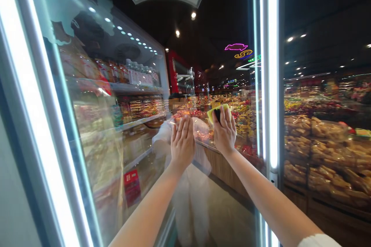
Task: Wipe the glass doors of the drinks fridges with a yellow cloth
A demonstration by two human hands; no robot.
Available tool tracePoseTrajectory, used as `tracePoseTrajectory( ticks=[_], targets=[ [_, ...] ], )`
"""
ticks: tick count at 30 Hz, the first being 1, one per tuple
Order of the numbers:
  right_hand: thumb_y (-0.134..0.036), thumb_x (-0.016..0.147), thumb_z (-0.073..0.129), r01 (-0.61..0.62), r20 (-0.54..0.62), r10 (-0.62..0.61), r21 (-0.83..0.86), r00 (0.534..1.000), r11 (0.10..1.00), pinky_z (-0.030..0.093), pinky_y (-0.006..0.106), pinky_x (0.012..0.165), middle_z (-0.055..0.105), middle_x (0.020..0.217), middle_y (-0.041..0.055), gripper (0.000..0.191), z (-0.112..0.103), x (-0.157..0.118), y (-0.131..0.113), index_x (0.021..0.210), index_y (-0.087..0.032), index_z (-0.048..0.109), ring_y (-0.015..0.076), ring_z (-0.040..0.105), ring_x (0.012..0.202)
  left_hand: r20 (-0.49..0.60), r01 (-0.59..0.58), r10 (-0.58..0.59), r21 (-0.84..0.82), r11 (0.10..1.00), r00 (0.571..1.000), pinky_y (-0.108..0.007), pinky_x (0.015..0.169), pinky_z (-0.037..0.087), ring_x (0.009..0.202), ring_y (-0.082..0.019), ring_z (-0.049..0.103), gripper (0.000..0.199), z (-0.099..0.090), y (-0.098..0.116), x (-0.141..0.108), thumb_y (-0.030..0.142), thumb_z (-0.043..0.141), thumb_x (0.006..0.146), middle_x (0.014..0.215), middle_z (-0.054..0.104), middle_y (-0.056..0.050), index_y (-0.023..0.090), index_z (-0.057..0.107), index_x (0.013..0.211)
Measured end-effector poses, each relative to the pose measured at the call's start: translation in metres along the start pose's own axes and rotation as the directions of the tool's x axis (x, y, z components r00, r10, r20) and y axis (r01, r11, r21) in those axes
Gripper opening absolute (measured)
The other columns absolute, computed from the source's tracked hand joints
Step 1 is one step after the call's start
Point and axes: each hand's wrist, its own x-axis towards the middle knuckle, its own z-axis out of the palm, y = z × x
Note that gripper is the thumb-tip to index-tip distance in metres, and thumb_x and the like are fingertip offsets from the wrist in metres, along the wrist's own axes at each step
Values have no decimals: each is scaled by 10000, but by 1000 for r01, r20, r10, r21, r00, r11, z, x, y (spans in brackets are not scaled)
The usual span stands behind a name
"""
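Note:
My left hand point(182, 141) lies flat against a glass door point(139, 85), fingers together and pointing up, holding nothing. Right beside it, my right hand point(224, 130) presses a yellow-green sponge point(211, 112) against the same glass at about the same height. A black strap or patch on the sponge shows between my fingers. The glass reflects a person in white clothing directly behind my hands. Both forearms reach up from the bottom of the view.
A bright vertical light strip point(272, 69) runs along the door frame to the right of my hands, another strip point(34, 115) to the left. Behind the glass are shelves of packaged goods point(133, 77). Bagged bread-like products point(327, 150) fill the case at right.

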Motion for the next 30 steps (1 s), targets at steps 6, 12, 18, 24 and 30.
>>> tracePoseTrajectory(
  ticks=[6, 12, 18, 24, 30],
  targets=[
    [-117, 968, 513, 93, 75, -93, 0, 993, 996, 297, 531, 1267, 299, 1715, 55, 707, -6, -28, 25, 1619, -340, 352, 279, 242, 1591, -6, -62, 62, -11, 998, 998, -522, 1328, 159, 1585, -237, 245, 765, 7, 11, 0, 130, 382, 1025, 1686, 312, -108, 205, -31, 1665],
    [-114, 984, 459, -57, -48, 58, 11, 997, 998, 317, 570, 1247, 273, 1722, 68, 702, -2, 1, 38, 1637, -321, 310, 294, 168, 1609, -8, -47, 47, -44, 998, 999, -549, 1331, 126, 1588, -251, 233, 782, 14, 21, 3, 143, 420, 1016, 1680, 328, -102, 215, -7, 1668],
    [-114, 967, 522, 141, 60, -140, -15, 988, 990, 311, 507, 1267, 335, 1701, 42, 686, -7, -22, 56, 1601, -342, 392, 266, 267, 1584, -1, -64, 64, -47, 997, 998, -537, 1334, 121, 1583, -253, 253, 759, 20, 31, 3, 146, 420, 1018, 1675, 353, -97, 206, 40, 1672],
    [-136, 985, 474, -93, -65, 90, -55, 994, 994, 344, 552, 1239, 285, 1719, 53, 681, -1, 22, 66, 1629, -309, 337, 292, 189, 1605, -17, -80, 80, -55, 995, 997, -541, 1330, 124, 1580, -256, 264, 769, 25, 35, 19, 163, 428, 1018, 1679, 337, -102, 223, 27, 1672],
    [-146, 971, 533, 157, 63, -154, -58, 986, 986, 275, 491, 1288, 352, 1694, 32, 655, -9, -5, 77, 1585, -344, 422, 254, 265, 1585, -56, -77, 73, -59, 995, 996, -526, 1330, 130, 1587, -258, 242, 769, 32, 50, 30, 158, 427, 1011, 1690, 306, -107, 204, 38, 1673]
  ],
)
